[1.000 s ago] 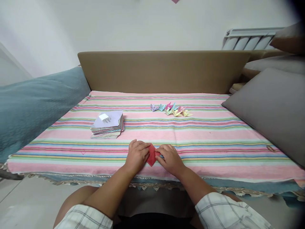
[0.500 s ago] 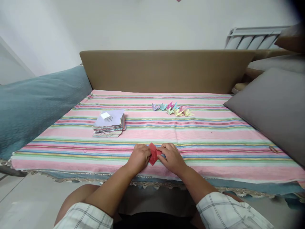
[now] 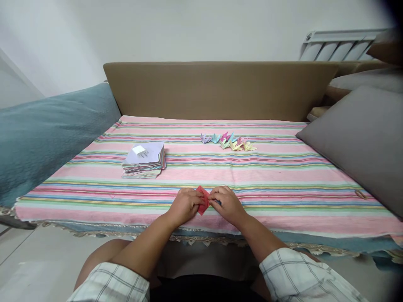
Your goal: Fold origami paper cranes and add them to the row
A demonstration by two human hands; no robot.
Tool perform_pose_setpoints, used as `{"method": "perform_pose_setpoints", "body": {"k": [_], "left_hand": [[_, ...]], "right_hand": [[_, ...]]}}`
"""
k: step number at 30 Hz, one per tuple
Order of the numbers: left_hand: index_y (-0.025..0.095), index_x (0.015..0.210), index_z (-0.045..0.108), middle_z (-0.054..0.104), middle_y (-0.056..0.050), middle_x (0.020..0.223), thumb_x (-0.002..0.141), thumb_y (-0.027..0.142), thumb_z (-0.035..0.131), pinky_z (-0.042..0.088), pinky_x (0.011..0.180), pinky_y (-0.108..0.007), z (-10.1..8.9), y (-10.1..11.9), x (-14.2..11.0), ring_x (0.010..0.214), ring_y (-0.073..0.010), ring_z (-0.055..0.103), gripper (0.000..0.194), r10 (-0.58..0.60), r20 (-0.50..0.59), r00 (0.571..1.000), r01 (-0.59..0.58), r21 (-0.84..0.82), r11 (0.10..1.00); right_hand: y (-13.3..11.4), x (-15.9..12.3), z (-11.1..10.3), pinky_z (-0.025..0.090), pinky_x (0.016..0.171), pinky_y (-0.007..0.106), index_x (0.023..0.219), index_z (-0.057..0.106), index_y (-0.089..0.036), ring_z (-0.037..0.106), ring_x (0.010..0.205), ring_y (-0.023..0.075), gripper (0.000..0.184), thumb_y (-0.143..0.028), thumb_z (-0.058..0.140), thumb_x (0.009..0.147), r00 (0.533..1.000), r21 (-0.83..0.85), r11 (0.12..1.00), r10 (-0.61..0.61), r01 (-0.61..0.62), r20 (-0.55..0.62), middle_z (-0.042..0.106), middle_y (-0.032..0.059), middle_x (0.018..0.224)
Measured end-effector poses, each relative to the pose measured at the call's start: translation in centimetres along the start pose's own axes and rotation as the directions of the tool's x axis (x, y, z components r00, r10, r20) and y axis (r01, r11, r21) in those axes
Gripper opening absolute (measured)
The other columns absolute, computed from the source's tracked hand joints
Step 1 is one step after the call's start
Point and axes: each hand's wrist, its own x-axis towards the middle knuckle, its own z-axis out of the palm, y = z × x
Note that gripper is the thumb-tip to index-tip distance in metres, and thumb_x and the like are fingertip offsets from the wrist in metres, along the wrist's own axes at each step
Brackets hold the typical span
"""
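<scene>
A small folded piece of red origami paper (image 3: 203, 207) lies on the striped cloth, close to the front edge. My left hand (image 3: 186, 204) rests over its left side, with the closed fingertips pressing it down. At the paper's right corner, the thumb and bent fingers of my right hand (image 3: 228, 204) pinch the edge. The fingers hide part of the folds. Farther back stand several folded paper cranes (image 3: 225, 141) in pastel and pink colours.
Left of centre sits a stack of square paper sheets (image 3: 143, 163) with a white plug adapter (image 3: 140, 151) on top. A grey cushion (image 3: 355, 142) leans at the right, near a small brown loop (image 3: 360, 194). The brown backrest (image 3: 217, 90) closes off the rear.
My left fingers have moved right, further over the red paper. The paper's right part, which stuck out under my right fingers, now looks folded inward.
</scene>
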Motion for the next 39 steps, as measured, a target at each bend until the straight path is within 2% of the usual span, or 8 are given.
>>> {"method": "perform_pose_setpoints", "body": {"k": [3,5,9,15,22,28,33,39], "left_hand": [[0.026,0.082,0.072,0.069,-0.001,0.09,0.077,0.017,0.052,0.041,0.077,-0.03,-0.8,0.5,-0.1,0.081,-0.0157,0.059,0.022,-0.008,0.062,0.998,0.009,-0.026,1.0],[0.027,0.089,0.071,0.068,-0.001,0.098,0.076,0.031,0.06,0.04,0.082,-0.032,-1.0,0.7,-0.3,0.088,-0.0176,0.059,0.017,-0.023,0.063,0.998,0.026,-0.045,0.999],[0.03,0.096,0.069,0.066,-0.002,0.11,0.067,0.052,0.069,0.037,0.086,-0.036,-0.4,0.6,-0.5,0.098,-0.0221,0.058,0.037,-0.06,0.036,0.998,0.061,-0.019,0.998],[0.03,0.089,0.071,0.067,-0.001,0.106,0.078,0.043,0.061,0.034,0.084,-0.037,-0.3,1.1,-0.3,0.092,-0.0204,0.056,0.019,-0.064,0.03,0.998,0.063,0.034,0.997],[0.027,0.079,0.071,0.069,-0.002,0.094,0.083,0.037,0.056,0.036,0.083,-0.037,-0.3,1.4,-0.2,0.085,-0.0188,0.056,0.019,-0.071,0.006,0.997,0.071,0.069,0.995],[0.025,0.09,0.069,0.068,-0.002,0.102,0.084,0.035,0.055,0.04,0.08,-0.033,0.0,1.2,0.1,0.088,-0.018,0.059,0.018,-0.064,0.014,0.998,0.064,0.006,0.998],[0.027,0.096,0.068,0.066,-0.002,0.111,0.086,0.034,0.053,0.04,0.081,-0.034,0.2,0.8,0.1,0.092,-0.0185,0.06,0.019,-0.079,0.024,0.997,0.079,0.01,0.997],[0.024,0.101,0.065,0.069,-0.004,0.101,0.081,0.034,0.06,0.045,0.083,-0.035,0.5,0.4,0.0,0.092,-0.02,0.062,0.024,-0.135,-0.041,0.99,0.133,-0.039,0.99]], "right_hand": [[0.1,0.0,0.0,0.041,0.08,0.036,0.089,0.067,-0.022,0.054,0.089,0.0193,0.011,-0.021,0.058,0.082,1.0,-0.007,1.0,-0.006,0.006,0.014,0.065,0.0041,0.094],[0.1,0.1,0.0,0.041,0.08,0.035,0.088,0.067,-0.022,0.055,0.089,0.0186,0.01,-0.021,0.058,0.083,1.0,-0.011,1.0,-0.008,0.008,0.022,0.066,0.0037,0.094],[0.0,0.2,-0.2,0.041,0.08,0.035,0.086,0.066,-0.021,0.055,0.088,0.0183,0.008,-0.02,0.059,0.082,1.0,-0.008,1.0,-0.012,0.012,0.025,0.066,0.0033,0.093],[0.1,0.1,-0.1,0.041,0.08,0.035,0.086,0.065,-0.021,0.054,0.089,0.0189,0.008,-0.018,0.059,0.082,1.0,0.008,1.0,-0.024,0.024,0.002,0.066,0.0034,0.094],[-0.2,0.1,-0.1,0.041,0.079,0.034,0.084,0.063,-0.022,0.055,0.085,0.018,0.008,-0.018,0.056,0.084,0.999,0.039,0.998,-0.05,0.05,-0.013,0.066,0.0025,0.088],[-0.3,0.0,-0.2,0.041,0.08,0.035,0.092,0.063,-0.021,0.052,0.089,0.0196,0.012,-0.02,0.055,0.084,0.999,-0.024,0.999,-0.033,0.033,-0.004,0.063,0.0049,0.094],[-0.4,-0.1,-0.2,0.04,0.082,0.037,0.095,0.064,-0.022,0.05,0.093,0.0218,0.016,-0.022,0.056,0.082,0.999,-0.084,0.995,0.046,-0.046,-0.008,0.06,0.0059,0.1],[-0.1,-0.1,-0.2,0.04,0.083,0.038,0.101,0.064,-0.023,0.05,0.094,0.022,0.02,-0.024,0.057,0.082,0.998,-0.061,0.996,0.058,-0.057,0.013,0.06,0.0058,0.1]]}}
